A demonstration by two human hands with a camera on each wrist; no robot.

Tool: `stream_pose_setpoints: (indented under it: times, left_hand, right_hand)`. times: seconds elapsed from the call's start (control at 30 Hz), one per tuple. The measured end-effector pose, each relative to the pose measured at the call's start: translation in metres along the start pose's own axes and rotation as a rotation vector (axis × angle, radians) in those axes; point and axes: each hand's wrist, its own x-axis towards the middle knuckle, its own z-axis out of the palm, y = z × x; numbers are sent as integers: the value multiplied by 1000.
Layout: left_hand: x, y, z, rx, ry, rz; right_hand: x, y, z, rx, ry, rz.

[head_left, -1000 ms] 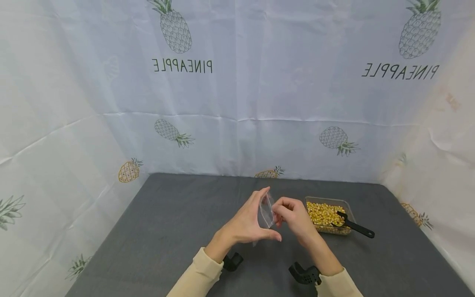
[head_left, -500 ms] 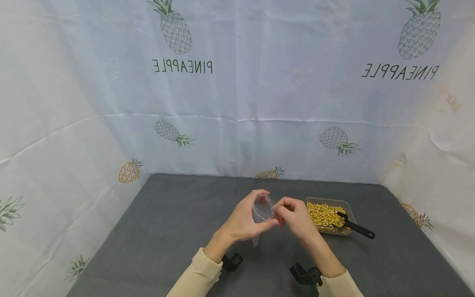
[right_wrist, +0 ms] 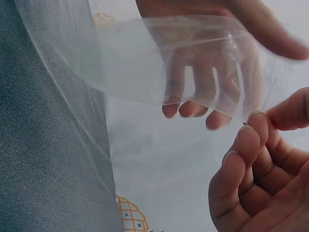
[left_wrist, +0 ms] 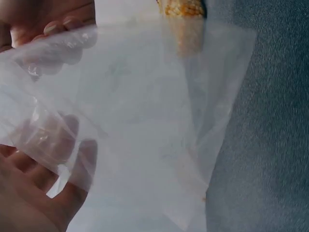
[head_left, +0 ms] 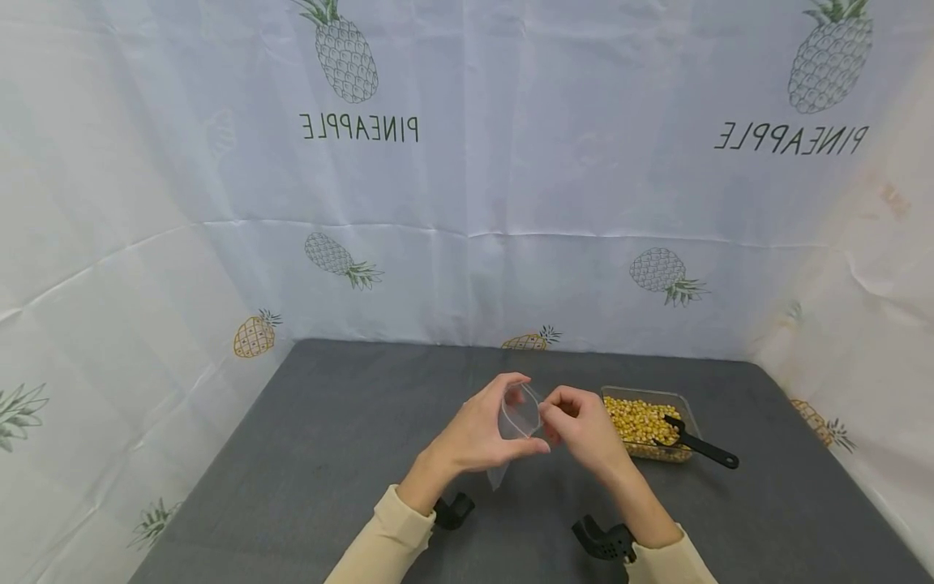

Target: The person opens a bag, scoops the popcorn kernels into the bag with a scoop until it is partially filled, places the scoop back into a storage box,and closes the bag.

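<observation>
A clear plastic zip bag (head_left: 511, 423) is held above the table, its mouth spread and facing up and its lower corner hanging beneath my left hand (head_left: 474, 434). That hand curves round the bag near its mouth, thumb on the near side and fingers on the far side. At the mouth's right edge, the thumb and forefinger of my right hand (head_left: 587, 430) pinch the plastic; in the right wrist view, the other fingers of the right hand (right_wrist: 260, 169) are curled below. Through the bag (left_wrist: 140, 106) in the left wrist view, parts of both hands show.
A clear rectangular container (head_left: 686, 399) of yellow corn kernels (head_left: 635, 420) stands right of my right hand. A black scoop (head_left: 704, 446) lies in it, handle over the near right edge. Beyond the dark grey table (head_left: 328, 454) hangs a white pineapple-print cloth (head_left: 467, 162).
The bag's mouth has widened from a narrow slit to a round opening. My left thumb has come up closer to the bag's lower edge. The right hand keeps its pinch.
</observation>
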Motion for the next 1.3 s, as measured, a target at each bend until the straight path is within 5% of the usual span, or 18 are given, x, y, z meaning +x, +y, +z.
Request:
stream_pose_setpoints:
  times: [0.33, 0.67, 1.0, 1.3]
  left_hand:
    - [-2, 0, 0, -102, -65, -47]
    - [-2, -1, 0, -10, -1, 32]
    - [1, -6, 2, -74, 71, 182]
    - [-2, -4, 0, -47, 53, 165]
  right_hand:
    - [0, -1, 0, -10, 3, 18]
    - [0, -2, -2, -35, 3, 37]
    - [-2, -6, -8, -42, -45, 47]
    - [-5, -7, -14, -71, -111, 52]
